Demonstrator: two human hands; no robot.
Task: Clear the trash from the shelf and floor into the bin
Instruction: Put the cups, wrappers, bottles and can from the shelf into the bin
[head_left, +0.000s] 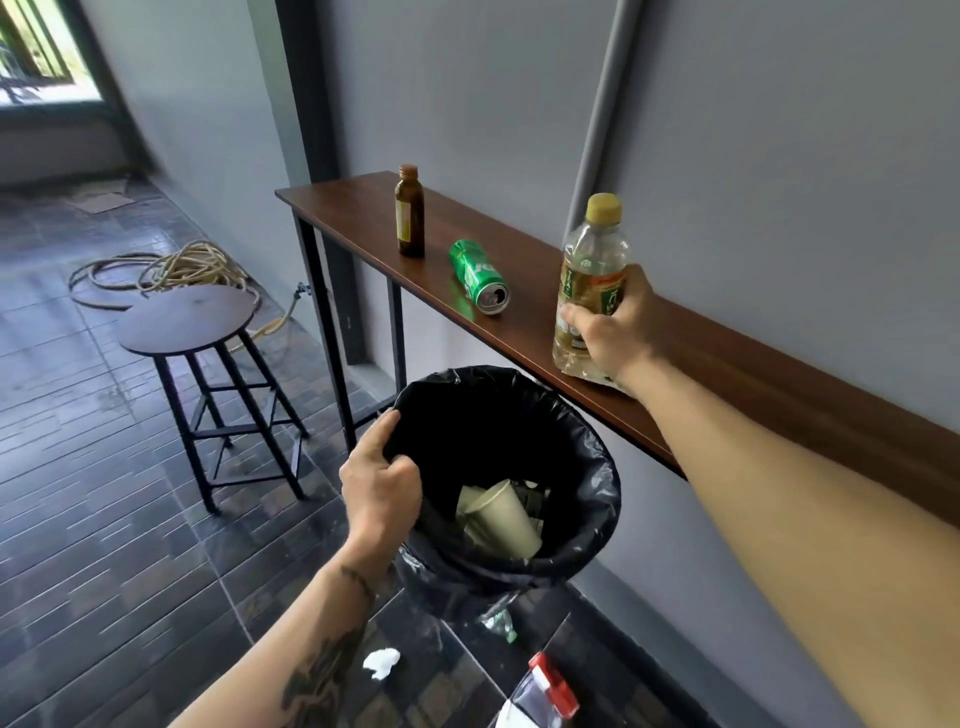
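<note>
1. The right hand (610, 325), right of centre, is wrapping its fingers around the lower half of a clear plastic bottle (589, 270) with a yellow cap, which is standing upright on the wooden shelf (727, 358).
2. The left hand (379, 488), low in the centre, is clenching the near rim of the black-lined bin (597, 499), thumb lying along the liner's edge.
3. Inside the bin, a paper cup (506, 514) is lying among other scraps.
4. Further up the shelf, a green can (478, 275) is lying on its side, and a brown glass bottle (410, 213) is standing beyond it.
5. On the floor at the bottom, a white crumpled tissue (382, 662) and a red-and-clear wrapper (545, 696) are lying near the bin.
6. A round stool (187, 317) is standing at the left.
</note>
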